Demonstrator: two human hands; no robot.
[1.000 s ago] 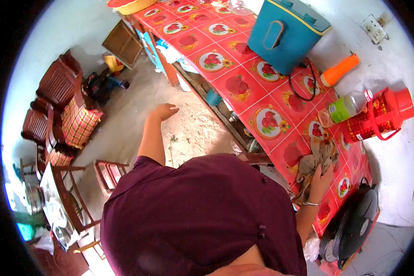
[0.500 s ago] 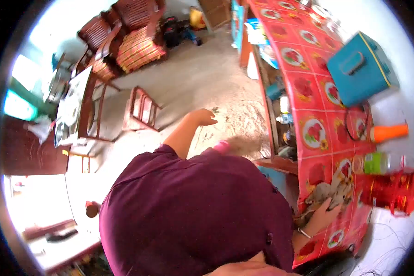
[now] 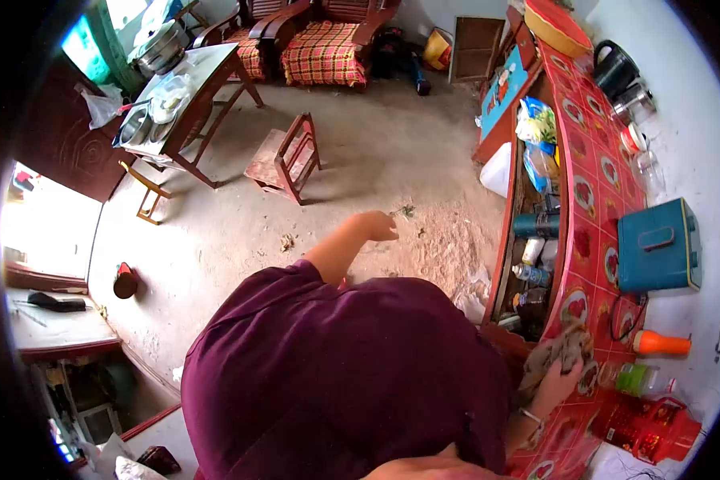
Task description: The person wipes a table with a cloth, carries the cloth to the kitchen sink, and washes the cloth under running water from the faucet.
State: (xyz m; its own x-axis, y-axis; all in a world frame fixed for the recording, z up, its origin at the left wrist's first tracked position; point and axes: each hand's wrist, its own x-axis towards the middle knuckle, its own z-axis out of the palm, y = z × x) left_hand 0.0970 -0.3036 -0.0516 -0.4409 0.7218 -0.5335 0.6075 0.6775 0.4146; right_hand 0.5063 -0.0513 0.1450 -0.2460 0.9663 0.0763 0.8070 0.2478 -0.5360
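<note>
My right hand [image 3: 558, 386], with a bangle at the wrist, presses a crumpled grey-brown cloth [image 3: 554, 356] onto the red patterned tablecloth [image 3: 578, 260]. Its fingers are bent over the cloth. Over the floor, my left hand [image 3: 378, 226] hangs with nothing in it, its fingers loosely apart. Beyond the cloth stands a teal box [image 3: 658, 246] with a dark cord. Near my right hand lie an orange torch [image 3: 662, 344], a clear bottle with a green label [image 3: 642, 380] and a red flask [image 3: 646, 427].
Bottles and bags fill the shelf [image 3: 510, 240] under the tabletop. A small wooden chair [image 3: 284, 160] stands on the floor [image 3: 360, 144]. Farther off are a table with pots [image 3: 216, 64] and armchairs with checked covers [image 3: 322, 53]. A red-brown stool [image 3: 125, 282] is at the left.
The view has swung leftward, bringing more floor and the doorway into sight. My right hand still rests on the cloth, and my left hand still hangs free.
</note>
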